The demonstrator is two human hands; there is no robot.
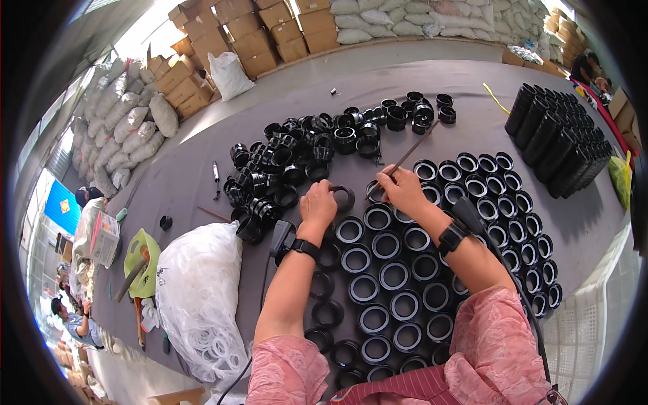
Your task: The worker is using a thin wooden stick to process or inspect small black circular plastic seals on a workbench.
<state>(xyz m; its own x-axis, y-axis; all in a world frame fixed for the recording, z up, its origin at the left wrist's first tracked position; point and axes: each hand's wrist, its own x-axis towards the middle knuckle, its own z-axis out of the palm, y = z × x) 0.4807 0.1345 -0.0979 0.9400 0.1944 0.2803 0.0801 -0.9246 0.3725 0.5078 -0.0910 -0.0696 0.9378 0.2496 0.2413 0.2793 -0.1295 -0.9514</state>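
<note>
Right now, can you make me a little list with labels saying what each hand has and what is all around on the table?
left hand: pinches a black ring at its edge
right hand: holds a thin stick pointing up and away
rows: black round fittings, open ends up, under both arms
pile: loose black fittings beyond the left hand
stack: black fittings on their sides, far right
bag: clear bag of white rings, left
table: grey

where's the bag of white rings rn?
Head view, lower left: the clear plastic bag of white rings lies on the grey table, just left of the person's left forearm, with a green tool holder on its left.
</note>
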